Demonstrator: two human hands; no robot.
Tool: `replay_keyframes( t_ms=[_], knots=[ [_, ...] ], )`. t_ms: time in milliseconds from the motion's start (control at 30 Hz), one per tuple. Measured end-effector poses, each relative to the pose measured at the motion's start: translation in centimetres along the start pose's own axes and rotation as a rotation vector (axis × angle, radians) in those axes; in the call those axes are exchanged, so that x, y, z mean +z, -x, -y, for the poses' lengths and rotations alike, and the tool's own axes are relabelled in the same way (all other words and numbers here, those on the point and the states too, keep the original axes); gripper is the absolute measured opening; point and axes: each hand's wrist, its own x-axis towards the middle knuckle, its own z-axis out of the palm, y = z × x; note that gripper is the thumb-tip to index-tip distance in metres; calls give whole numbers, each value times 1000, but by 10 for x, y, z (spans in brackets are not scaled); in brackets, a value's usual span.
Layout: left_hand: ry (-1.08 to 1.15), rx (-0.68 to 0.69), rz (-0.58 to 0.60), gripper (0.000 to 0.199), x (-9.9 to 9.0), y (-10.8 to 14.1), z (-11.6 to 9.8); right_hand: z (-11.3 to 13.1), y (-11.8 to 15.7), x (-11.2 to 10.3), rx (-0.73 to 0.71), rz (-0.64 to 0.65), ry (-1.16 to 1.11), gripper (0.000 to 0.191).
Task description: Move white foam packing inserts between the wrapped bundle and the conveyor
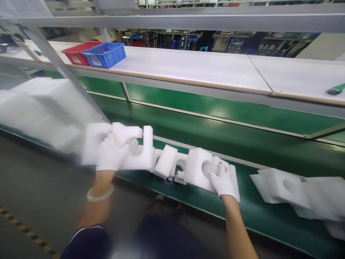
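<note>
The person is standing at a green conveyor belt and working along a row of white foam packing pieces lying at its near edge. The left hand, in a white glove, is closing its grip around a notched foam block, fingers wrapped over the block's top while its upright tab is sticking up just beside the knuckles. The right hand, also gloved, is pressing down on a foam block with a round cutout, its fingers spread flat over the surface and one fingertip reaching into the hole; this is a flat hold, not a closed pinch. Between the two hands, smaller foam pieces are leaning against one another, touching both blocks.

To handle this well, the person is probably best served by keeping the right hand steady on its block so the leaning pieces are not toppling, and by lifting the left block straight up rather than dragging it through its neighbours. Foam this light is likely to shift at a nudge.

More foam inserts are lying well apart to the right on the belt, and a blurred foam stack is sitting to the left. A red bin and a blue bin are standing on the far bench.
</note>
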Motion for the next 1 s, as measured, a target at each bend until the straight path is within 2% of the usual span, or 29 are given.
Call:
replay_keyframes(
  t_ms=[133, 200, 333, 433, 500, 600, 733, 833, 1000],
  knots=[
    [-122, -48, -65, 71, 10, -34, 30, 13, 5, 5, 80, -57, 191, 69],
    [-188, -38, -69, 65, 18, -45, 42, 27, 8, 14, 23, -99, 290, 66],
    [-213, 26, 7, 61, 31, -44, 36, 71, 15, 43, -151, -95, 409, 63],
    [-175, 30, 39, 63, 35, -37, 28, 100, 14, 62, -178, -117, 412, 65],
    [-149, 30, 23, 61, 33, -37, 32, 110, 11, 71, -169, -108, 399, 66],
    [-130, -19, -22, 61, 30, -44, 49, 110, 4, 77, -115, -49, 344, 66],
    [-107, -28, -7, 64, 35, -58, 57, 101, 1, 73, -42, -25, 264, 66],
    [-69, -29, 94, 71, 54, -67, 44, 96, 4, 59, -14, -19, 190, 67],
    [48, 40, 290, 82, 92, -76, 17, 92, 15, 20, 9, -35, 24, 72]
  ],
)
